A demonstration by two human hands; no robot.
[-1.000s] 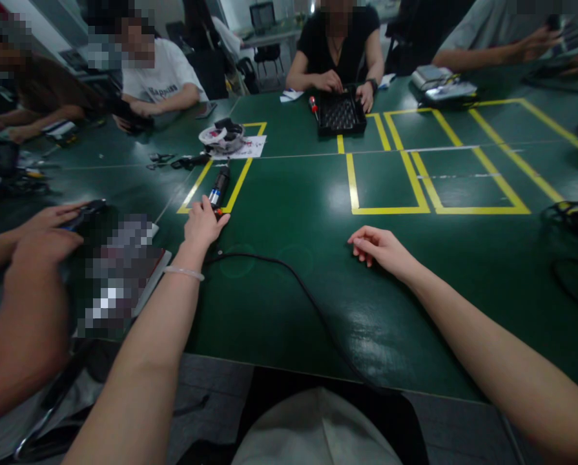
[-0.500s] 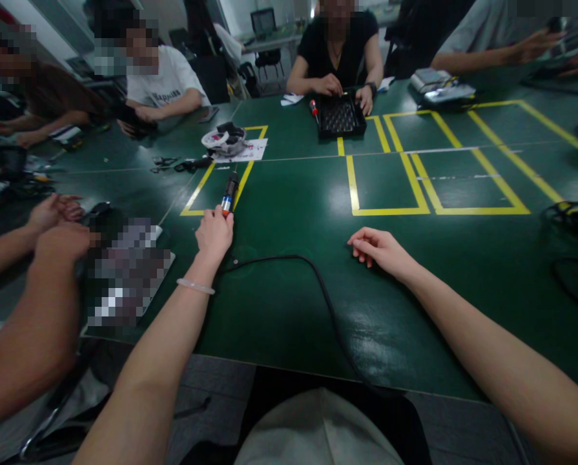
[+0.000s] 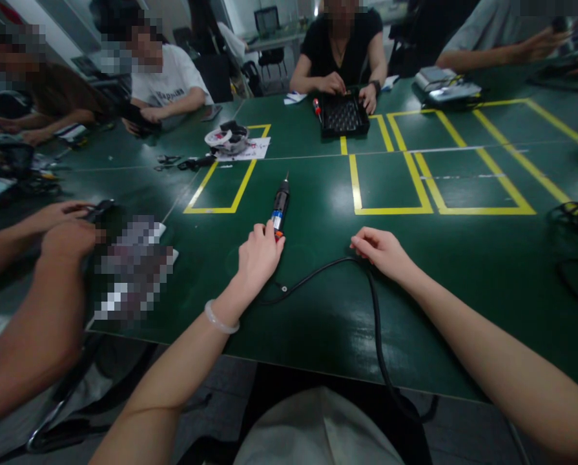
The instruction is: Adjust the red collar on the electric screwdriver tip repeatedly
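Observation:
My left hand point(image 3: 262, 252) is closed around the rear end of an electric screwdriver point(image 3: 279, 210), black with a blue and silver band and some orange near my fingers. Its thin bit points away from me over the green table point(image 3: 312, 323). A black cable point(image 3: 334, 261) runs from under my left wrist across the tabletop and over the near edge. My right hand point(image 3: 376, 248) rests on the table close to the cable's bend, fingers loosely curled inward; whether anything is between them is hidden.
Yellow tape rectangles point(image 3: 392, 211) mark the tabletop ahead. A tape roll point(image 3: 225, 137) lies on white paper at the far left. Across the table, a person handles a black tray point(image 3: 345, 123) beside a red screwdriver point(image 3: 317, 106). At left, a neighbour's hands point(image 3: 73, 229) hold a dark object.
My left hand has moved right and nearer with the electric screwdriver, out of the left tape rectangle. The cable has shifted right, its bend now by my right hand, which stays nearly in place.

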